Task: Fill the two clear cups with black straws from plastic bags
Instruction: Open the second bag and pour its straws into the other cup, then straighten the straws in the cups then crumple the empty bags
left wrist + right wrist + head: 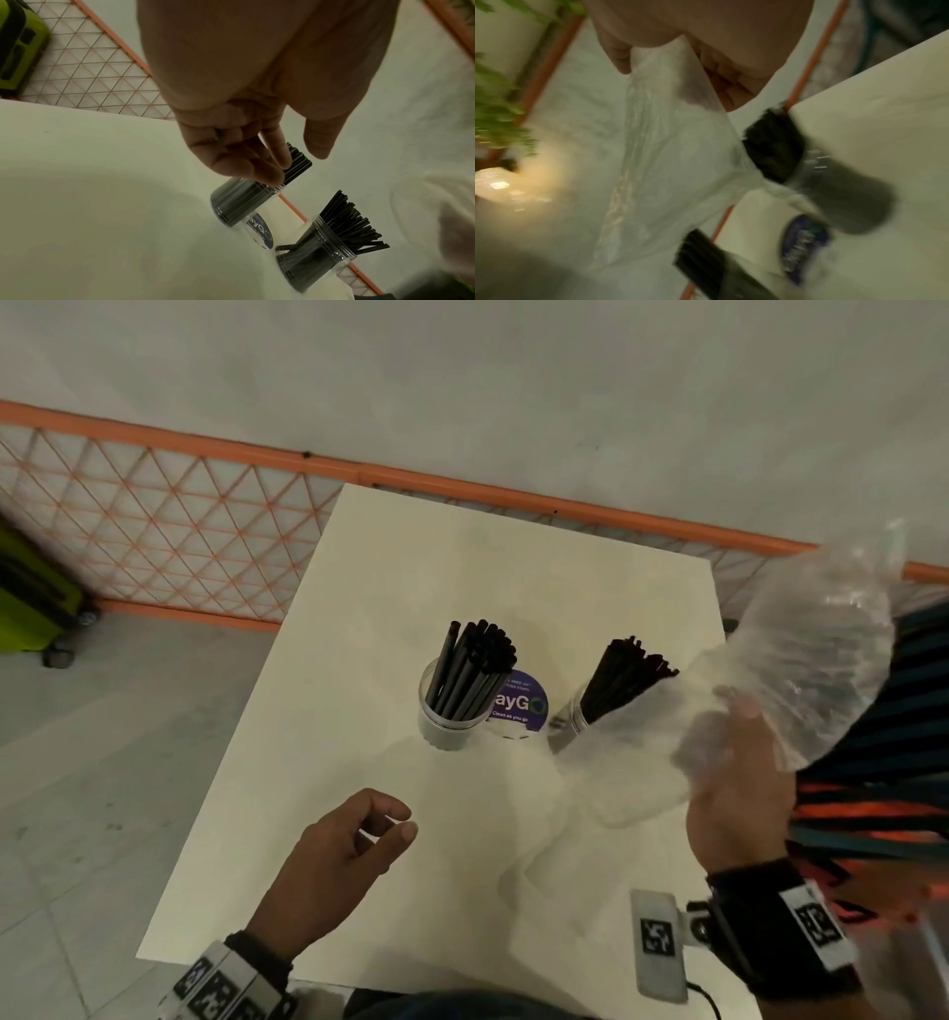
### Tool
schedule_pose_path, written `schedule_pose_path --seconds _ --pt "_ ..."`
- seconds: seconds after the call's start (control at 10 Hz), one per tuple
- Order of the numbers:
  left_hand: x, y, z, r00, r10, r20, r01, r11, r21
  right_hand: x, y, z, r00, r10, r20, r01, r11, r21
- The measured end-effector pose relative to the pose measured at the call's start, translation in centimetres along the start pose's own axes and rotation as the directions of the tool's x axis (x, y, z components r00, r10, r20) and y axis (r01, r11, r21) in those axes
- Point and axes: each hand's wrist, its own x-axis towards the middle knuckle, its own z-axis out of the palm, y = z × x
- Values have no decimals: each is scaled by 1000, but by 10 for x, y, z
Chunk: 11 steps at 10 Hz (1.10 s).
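Now two clear cups stand on the white table [287, 762], and both are full of black straws. The left cup [445, 716] sits near the middle of the table, with its straws [475, 667] leaning up and to the right. The right cup [577, 713] stands a little way off to the right, and its straws [629, 675] fan out to the right too. A round purple sticker [519, 701] lies flat on the table between the two cups.

The right hand [739, 793] is lifted above the right side of the table. Its fingers and thumb pinch a clear plastic bag [801, 660]. The bag looks crumpled and blurry, and its upper part puffs up past the table edge. The lower part of the bag hangs just beside the right cup, and I cannot tell if it touches the cup.

The left hand [354, 845] floats over the near part of the table. Its fingers are loosely curled with nothing in them, and it touches nothing.

Beyond the table runs an orange mesh fence [169, 526], with a green wheeled case [36, 603] at the far left.
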Motion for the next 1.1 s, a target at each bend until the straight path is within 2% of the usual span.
schedule_pose_path --seconds 0.1,0.2,0.3,0.4,0.5,0.6,0.7,0.8,0.9,1.0,1.1 --pt "2 -1 3 1000 -5 21 4 999 44 9 46 -80 987 -79 -143 49 978 -202" --pt "5 4 7 999 -11 52 6 995 96 -3 69 -100 992 9 -124 -50 943 -329" --pt "8 10 12 996 18 86 -31 988 149 -1 91 -104 975 164 -150 -214 877 -430" --pt "10 17 19 995 33 98 -51 982 181 12 104 -107 959 205 -195 -280 794 -540" --pt "11 25 28 995 44 89 -60 981 183 19 103 -110 951 199 -235 -307 667 -679" --pt "11 30 36 996 42 72 -54 983 173 25 96 -121 953 79 -294 -277 623 -732" --pt "12 34 39 1000 28 11 -29 995 99 23 77 -128 968 -85 -237 -127 647 -752" --pt "21 42 36 993 37 -112 -30 998 63 27 66 -134 977 -212 14 116 478 -871" --pt "34 57 33 979 53 -196 -45 998 46 38 74 -134 954 67 293 290 50 -956" --pt "46 75 29 968 86 -237 -72 995 67 49 85 -133 911 266 314 381 -260 -887" --pt "56 90 24 945 100 -312 -74 993 94 51 74 -129 915 254 313 376 -259 -889"
